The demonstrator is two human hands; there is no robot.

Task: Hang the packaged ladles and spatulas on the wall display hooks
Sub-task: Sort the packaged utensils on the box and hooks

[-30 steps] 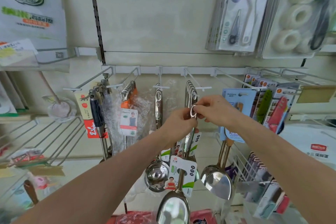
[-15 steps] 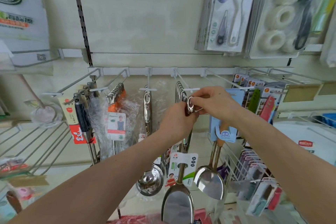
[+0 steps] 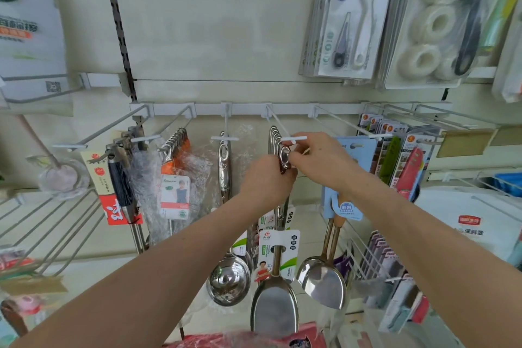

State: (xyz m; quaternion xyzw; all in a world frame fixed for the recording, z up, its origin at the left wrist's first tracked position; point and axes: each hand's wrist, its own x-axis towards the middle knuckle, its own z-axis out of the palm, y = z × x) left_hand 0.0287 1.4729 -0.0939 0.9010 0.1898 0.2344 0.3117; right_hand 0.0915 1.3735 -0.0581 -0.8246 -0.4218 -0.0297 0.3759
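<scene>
A steel spatula (image 3: 274, 308) with a white and green card label hangs down from my hands. My left hand (image 3: 267, 181) grips the top of its handle. My right hand (image 3: 319, 158) pinches the handle's ring end, which sits level with the tip of a white wall hook (image 3: 285, 133). Whether the ring is on the hook cannot be told. Several more spatula handles hang on that hook behind it. A steel ladle (image 3: 229, 277) hangs on the hook to the left.
Other hooks on the rail (image 3: 248, 108) carry wrapped utensils (image 3: 175, 178) on the left and a blue-carded spatula (image 3: 324, 282) on the right. Peeler packs (image 3: 395, 161) hang at far right, carded goods (image 3: 350, 17) above. A red package (image 3: 248, 340) lies below.
Both hands have lifted the spatula's ring end up to the tip of the hook. The view has shifted slightly to the right.
</scene>
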